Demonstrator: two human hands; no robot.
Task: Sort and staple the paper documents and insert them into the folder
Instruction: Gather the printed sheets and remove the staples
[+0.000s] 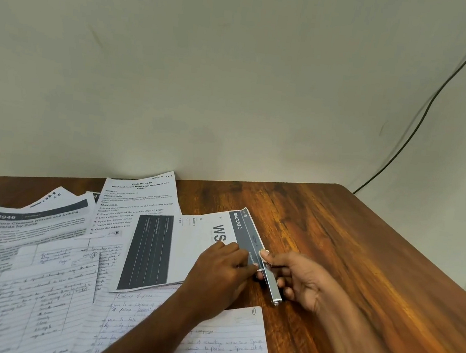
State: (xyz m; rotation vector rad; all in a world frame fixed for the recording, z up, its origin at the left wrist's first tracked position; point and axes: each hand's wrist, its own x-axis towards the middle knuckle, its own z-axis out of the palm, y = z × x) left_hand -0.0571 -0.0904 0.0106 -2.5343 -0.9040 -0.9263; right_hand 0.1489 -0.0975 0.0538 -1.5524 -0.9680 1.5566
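Right hand (295, 280) grips slim metal stapler (269, 283), fingers curled round it, at right edge of "BALCONY 2" sheet (208, 231) — sheet lies on wooden tabletop (361, 261). Left hand (218, 272) presses down on same sheet near stapler, fingers bent against paper. Handwritten lined pages (222, 347) spread nearer camera; printed task sheet (137, 198) and "2946" printout (33, 227) lie overlapped at left. Dark cable (422, 118) runs down wall — behind tabletop corner.

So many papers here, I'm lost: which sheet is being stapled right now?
The printed sheet marked BALCONY 2, with dark panels. Its right edge sits in the metal stapler held by the right hand, while the left hand presses it. The other sheets lie untouched.
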